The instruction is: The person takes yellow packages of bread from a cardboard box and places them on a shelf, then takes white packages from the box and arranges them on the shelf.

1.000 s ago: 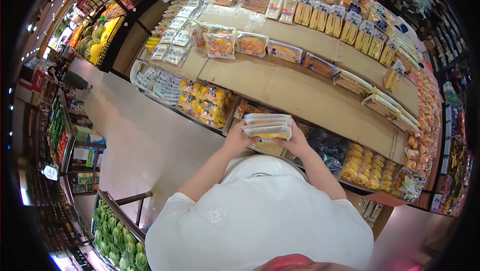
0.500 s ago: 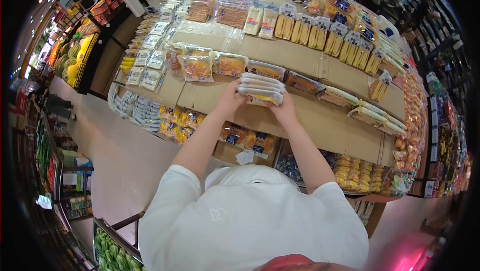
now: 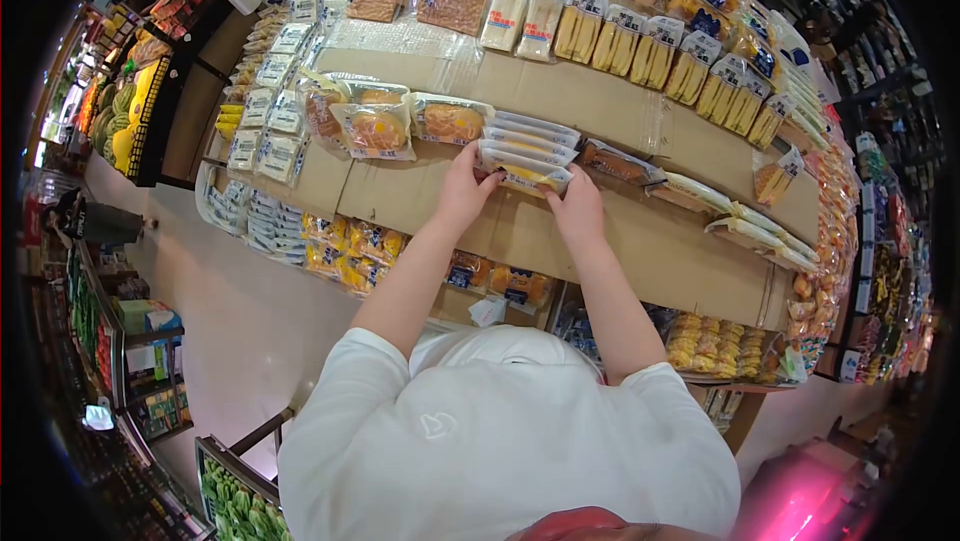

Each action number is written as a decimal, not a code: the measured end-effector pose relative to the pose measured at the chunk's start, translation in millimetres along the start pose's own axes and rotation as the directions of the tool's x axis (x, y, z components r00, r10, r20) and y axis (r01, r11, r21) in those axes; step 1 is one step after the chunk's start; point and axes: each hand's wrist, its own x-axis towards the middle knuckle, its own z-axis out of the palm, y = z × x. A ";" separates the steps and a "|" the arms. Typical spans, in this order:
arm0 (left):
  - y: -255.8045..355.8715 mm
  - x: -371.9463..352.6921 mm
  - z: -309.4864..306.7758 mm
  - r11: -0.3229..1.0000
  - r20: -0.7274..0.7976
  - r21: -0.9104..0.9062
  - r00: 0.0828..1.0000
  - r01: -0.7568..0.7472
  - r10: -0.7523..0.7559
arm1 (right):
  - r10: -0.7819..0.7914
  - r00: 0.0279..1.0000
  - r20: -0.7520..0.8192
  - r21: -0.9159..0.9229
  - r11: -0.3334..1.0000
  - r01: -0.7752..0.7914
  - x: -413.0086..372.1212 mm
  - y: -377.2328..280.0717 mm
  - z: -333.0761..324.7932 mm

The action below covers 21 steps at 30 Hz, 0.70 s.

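Observation:
Several packaged pastries in clear wrappers (image 3: 525, 159) stand one behind another, tilted back, in a row on the cardboard-covered display (image 3: 420, 206). My left hand (image 3: 464, 191) grips the left end of this group. At the right end, my right hand (image 3: 577, 209) has its thumb on the front pack and its fingers along the side. Just left of them is a bag of round bread (image 3: 450, 121), with a larger bread bag (image 3: 377, 128) beyond it. A flat brown pastry pack (image 3: 618, 162) lies close to the right of the group.
Behind stand upright packs of yellow sliced cake (image 3: 655, 46) and flat brown pastry packs (image 3: 455, 3). Small white packs (image 3: 277, 153) line the left side. Yellow bagged pastries (image 3: 712, 346) sit on the lower front shelf. A person (image 3: 105, 223) is in the aisle at far left.
My hands have moved the packs away from me and down, from in front of the row to a place in line with it. The packs now lean back with their faces spread.

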 end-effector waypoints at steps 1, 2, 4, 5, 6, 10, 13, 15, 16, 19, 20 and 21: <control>-4.3 2.9 0.5 0.999 0.022 -0.038 1.000 0.012 -0.011 | 0.004 1.000 0.015 0.018 1.000 -0.005 3.0 1.9 1.5; -8.6 5.4 -0.5 0.997 0.044 -0.076 0.999 0.024 -0.021 | 0.002 1.000 0.019 0.040 0.999 -0.003 5.0 4.2 2.7; -10.3 5.7 0.4 0.986 0.039 -0.163 0.999 0.017 -0.011 | -0.003 1.000 0.027 0.088 0.996 0.001 7.1 4.9 3.5; -11.0 4.0 2.2 0.978 0.011 -0.210 1.000 -0.003 0.006 | 0.011 0.999 0.035 0.123 0.992 -0.015 6.6 5.0 2.2; -11.2 1.0 3.1 0.967 -0.017 -0.256 1.000 -0.023 0.019 | 0.026 0.999 0.045 0.159 0.987 -0.033 4.1 0.7 -2.9; -17.0 -18.7 4.0 0.973 -0.176 -0.228 0.984 -0.017 -0.024 | -0.076 0.983 -0.164 0.283 0.952 0.121 -4.4 12.1 2.4; -20.2 -35.5 -5.8 0.999 -0.013 0.044 1.000 0.016 -0.015 | 0.025 0.982 -0.189 0.233 0.972 0.020 -16.1 4.4 -11.8; -7.0 -38.9 -12.2 0.986 0.290 0.166 0.955 0.010 -0.058 | 0.025 0.994 -0.110 0.105 0.994 -0.013 -17.0 3.9 -19.0; 6.0 -37.1 -13.7 0.989 0.406 0.145 0.913 -0.027 -0.034 | 0.026 0.997 -0.069 0.038 0.999 -0.024 -17.0 3.7 -20.4; 23.9 -21.0 -9.6 0.999 0.599 -0.010 0.800 -0.032 0.031 | 0.029 0.999 0.029 0.164 0.986 -0.033 -13.3 2.5 -14.5; 16.0 -12.0 -5.8 0.993 0.582 -0.111 0.812 0.025 0.045 | 0.000 1.000 0.009 0.218 0.976 -0.002 -11.7 2.7 -11.2; 14.8 -3.9 -4.5 0.974 0.565 -0.214 0.823 0.079 0.057 | -0.029 1.000 -0.012 0.270 0.962 0.031 -10.2 3.3 -7.2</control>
